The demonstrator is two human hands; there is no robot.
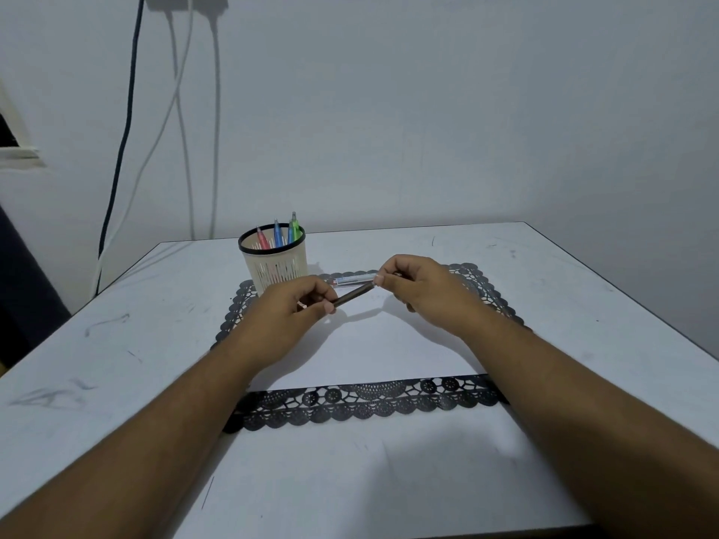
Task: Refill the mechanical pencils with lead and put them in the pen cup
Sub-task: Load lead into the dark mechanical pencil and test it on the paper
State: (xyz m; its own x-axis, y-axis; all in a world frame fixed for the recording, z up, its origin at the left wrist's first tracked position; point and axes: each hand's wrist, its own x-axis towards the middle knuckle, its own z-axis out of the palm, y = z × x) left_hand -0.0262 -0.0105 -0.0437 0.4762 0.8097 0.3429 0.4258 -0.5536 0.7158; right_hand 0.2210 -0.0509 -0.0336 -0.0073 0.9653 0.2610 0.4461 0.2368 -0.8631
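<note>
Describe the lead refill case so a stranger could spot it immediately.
On the white table lies a black lace-edged placemat. At its far edge, right of the pen cup, lies the lead case, flat behind the hands. Unlike the upright coloured pencils, it is a clear, short tube.
</note>
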